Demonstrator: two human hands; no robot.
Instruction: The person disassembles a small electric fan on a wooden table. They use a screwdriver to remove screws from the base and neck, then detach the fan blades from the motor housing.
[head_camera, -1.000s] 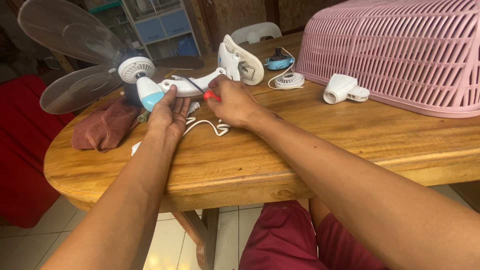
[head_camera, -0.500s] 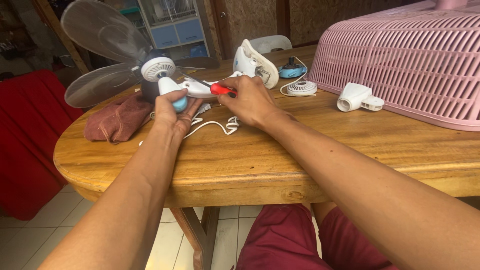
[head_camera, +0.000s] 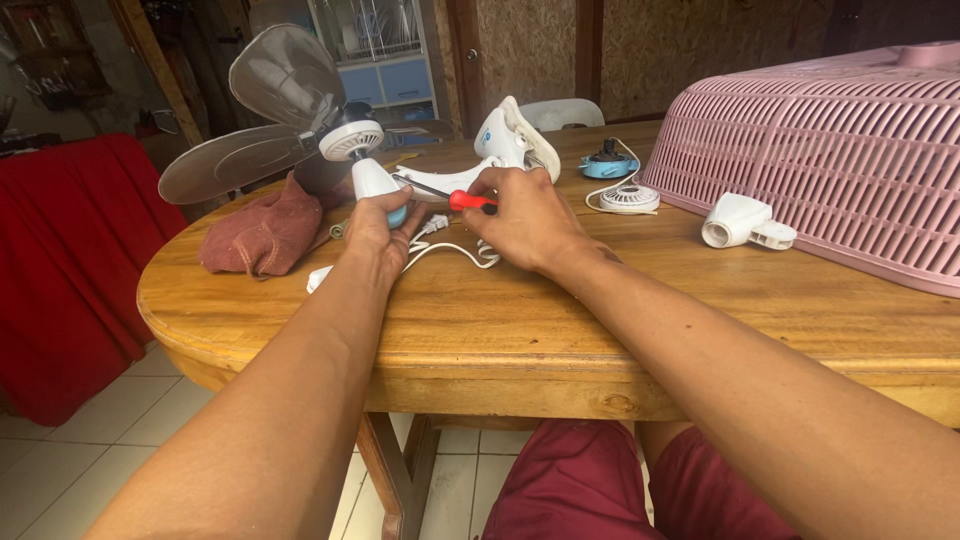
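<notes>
A dismantled white and light-blue electric fan lies on the wooden table (head_camera: 560, 310). My left hand (head_camera: 375, 235) grips the fan's motor housing (head_camera: 372, 180), just below the translucent grey blades (head_camera: 270, 110). My right hand (head_camera: 530, 225) holds a red-handled screwdriver (head_camera: 462, 199), its thin shaft pointing left toward the housing. The fan's white stand and base (head_camera: 505, 135) stretches behind both hands. A white power cord (head_camera: 450, 250) curls on the table under my hands.
A dark red cloth (head_camera: 265, 232) lies left of the fan. A large pink slatted basket (head_camera: 830, 140) sits upside down at the right, with a white plastic fan part (head_camera: 745, 222) before it. A small round white grille (head_camera: 630, 197) and a blue part (head_camera: 607, 162) lie behind.
My left hand has closed further around the motor housing. The screwdriver stays near the housing. The camera has shifted, so everything sits further right and lower in view.
</notes>
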